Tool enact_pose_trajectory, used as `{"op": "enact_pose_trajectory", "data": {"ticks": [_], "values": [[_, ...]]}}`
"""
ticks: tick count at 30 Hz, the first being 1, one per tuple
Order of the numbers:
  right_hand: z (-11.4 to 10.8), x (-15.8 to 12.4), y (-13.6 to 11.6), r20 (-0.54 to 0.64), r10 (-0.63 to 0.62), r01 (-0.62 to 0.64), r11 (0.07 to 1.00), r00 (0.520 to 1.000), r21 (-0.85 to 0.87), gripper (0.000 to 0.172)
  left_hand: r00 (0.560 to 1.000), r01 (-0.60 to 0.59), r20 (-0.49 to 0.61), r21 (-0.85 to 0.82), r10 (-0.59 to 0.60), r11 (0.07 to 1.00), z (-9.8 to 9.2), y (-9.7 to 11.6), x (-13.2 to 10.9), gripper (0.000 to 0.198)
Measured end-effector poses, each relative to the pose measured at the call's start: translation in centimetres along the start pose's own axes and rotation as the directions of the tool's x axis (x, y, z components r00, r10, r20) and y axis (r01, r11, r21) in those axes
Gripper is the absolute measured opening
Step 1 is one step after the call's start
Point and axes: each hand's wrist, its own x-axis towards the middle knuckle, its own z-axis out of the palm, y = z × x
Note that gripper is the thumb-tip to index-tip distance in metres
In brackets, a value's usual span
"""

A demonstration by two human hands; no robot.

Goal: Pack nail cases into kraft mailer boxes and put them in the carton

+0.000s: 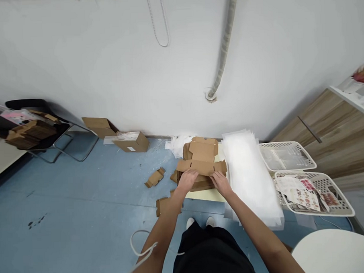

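Note:
Low in front of me, an unfolded brown cardboard box (204, 149) lies over a stack of flattened cardboard boxes (202, 186). Its back flap stands up and two slots show in its near panel. My left hand (188, 179) grips the near edge of that panel at the left, fingers closed on the card. At the right, my right hand (220, 182) pinches the same edge, thumb towards the middle. The stack rests on a pale yellow surface (207, 196). Right beside it is a tall pile of white foam sheets (248, 174).
Loose cardboard pieces (155, 177) lie on the blue floor to the left. An open carton (134, 142) stands by the wall. A chair (61, 129) holds folded cardboard. On the right are white baskets (346, 205), a wood-grain cabinet (323, 126) and a round white top (338, 252).

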Motion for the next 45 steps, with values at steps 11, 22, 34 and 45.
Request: {"op": "enact_pose_trajectory", "data": {"ticks": [11,22,34,45], "values": [[4.0,1.5,-3.0,0.143,0.010,-0.015,0.999,0.990,0.031,0.042,0.906,0.409,-0.139,0.047,-0.400,0.911,1.1,-12.8,-15.4,0.050],[3.0,2.3,0.7,0.405,0.147,-0.207,0.972,0.902,0.108,0.064,0.947,0.225,-0.212,-0.106,-0.243,0.969,2.4,-6.8,-7.1,0.037],[0.7,4.2,1.1,0.458,0.054,-0.125,0.984,0.887,0.126,0.029,0.997,0.007,0.080,-0.026,-0.005,1.000,3.2,-1.3,-1.4,0.022],[-0.4,4.1,0.6,0.292,-0.032,0.066,0.992,0.956,-0.110,0.028,0.983,0.138,0.131,-0.070,-0.128,0.988,-0.5,0.2,-0.4,0.022]]}}
